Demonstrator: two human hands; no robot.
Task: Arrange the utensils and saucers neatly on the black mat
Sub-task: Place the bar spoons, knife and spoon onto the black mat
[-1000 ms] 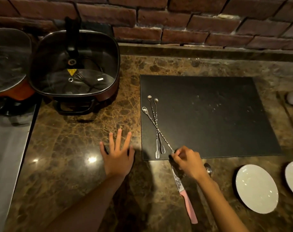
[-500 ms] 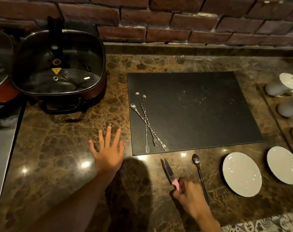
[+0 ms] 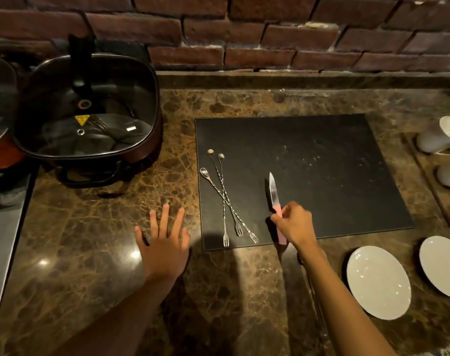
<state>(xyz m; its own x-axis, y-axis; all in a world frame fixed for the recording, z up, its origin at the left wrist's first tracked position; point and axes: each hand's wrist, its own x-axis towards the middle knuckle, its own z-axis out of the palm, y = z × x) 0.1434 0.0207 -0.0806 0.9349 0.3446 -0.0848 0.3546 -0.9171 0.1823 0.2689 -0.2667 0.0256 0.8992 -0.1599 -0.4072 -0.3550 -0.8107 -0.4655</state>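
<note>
A black mat (image 3: 321, 176) lies on the marble counter. Three thin twisted metal stirrers with fork ends (image 3: 225, 199) lie crossed near its left edge. My right hand (image 3: 294, 223) grips the pink handle of a knife (image 3: 273, 192), blade pointing away over the mat's front left area. My left hand (image 3: 164, 240) rests flat on the counter left of the mat, fingers spread. Two white saucers sit on the counter at the front right, one (image 3: 378, 281) nearer me and one (image 3: 443, 265) by the frame edge. A dark spoon (image 3: 313, 301) lies mostly hidden under my right forearm.
A square electric pan with a glass lid (image 3: 90, 111) stands at the back left. White cups (image 3: 442, 140) sit on a wooden tray at the right edge. A brick wall runs along the back, and a metal surface (image 3: 2, 240) borders the counter at left.
My right hand let go of a stirrer, took the pink-handled knife from the counter in front of the mat, and carried it up over the mat. My left hand stayed flat.
</note>
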